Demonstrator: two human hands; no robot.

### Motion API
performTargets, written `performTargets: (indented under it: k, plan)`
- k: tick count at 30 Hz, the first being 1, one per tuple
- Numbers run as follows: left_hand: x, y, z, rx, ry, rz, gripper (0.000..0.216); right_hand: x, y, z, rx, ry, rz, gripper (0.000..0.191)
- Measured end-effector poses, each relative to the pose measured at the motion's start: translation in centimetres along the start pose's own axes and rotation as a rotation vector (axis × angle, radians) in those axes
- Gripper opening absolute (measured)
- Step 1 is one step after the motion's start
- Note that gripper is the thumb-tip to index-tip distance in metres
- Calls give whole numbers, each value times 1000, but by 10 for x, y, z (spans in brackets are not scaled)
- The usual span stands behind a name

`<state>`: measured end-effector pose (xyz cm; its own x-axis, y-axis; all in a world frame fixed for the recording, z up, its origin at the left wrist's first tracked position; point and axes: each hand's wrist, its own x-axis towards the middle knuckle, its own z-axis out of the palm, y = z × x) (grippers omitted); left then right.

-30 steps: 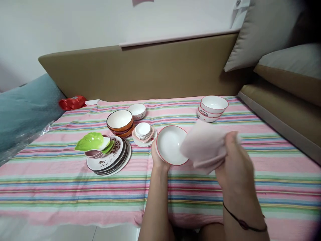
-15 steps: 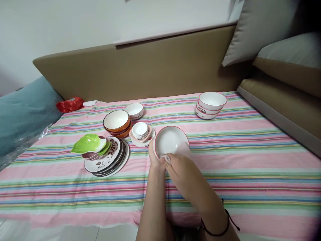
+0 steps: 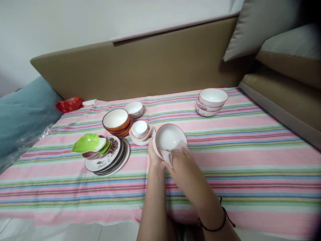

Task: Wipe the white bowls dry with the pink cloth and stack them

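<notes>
My left hand (image 3: 153,157) grips the lower left rim of a white bowl with a red rim (image 3: 167,136), tilted towards me above the striped cloth. My right hand (image 3: 181,163) presses a pale pink cloth (image 3: 175,149) against the bowl's lower inside, fingers closed on the cloth. A dark cord bracelet (image 3: 217,223) circles my right wrist.
On the striped tablecloth (image 3: 250,157) stand a plate stack with a green leaf dish (image 3: 88,142), an orange bowl (image 3: 116,121), a small white bowl (image 3: 134,109), small saucers (image 3: 139,130) and stacked white bowls (image 3: 212,101) far right. A tan sofa back (image 3: 140,67) and cushions lie behind.
My right hand came in from the right with the pink cloth and now presses it inside the bowl. The bowl stays in my left hand.
</notes>
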<state>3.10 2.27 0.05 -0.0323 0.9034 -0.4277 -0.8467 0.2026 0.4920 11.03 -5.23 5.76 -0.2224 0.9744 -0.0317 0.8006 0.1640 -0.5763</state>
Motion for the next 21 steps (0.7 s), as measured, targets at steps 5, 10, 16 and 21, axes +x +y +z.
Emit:
performTargets:
  k: [5, 10, 16, 21]
  plan:
    - [-1, -1, -4, 52, -91, -85, 25, 3, 4, -5, 4, 13, 59, 21]
    - [-10, -4, -2, 242, -197, -23, 45, 11, 16, 0, 622, 314, 273, 33]
    - [-10, -17, 4, 233, -187, 23, 38, 16, 21, 6, 1245, 480, 303, 50]
    - [-15, -5, 16, 103, -127, -70, 40, 8, 4, 3, 513, 138, 59, 38]
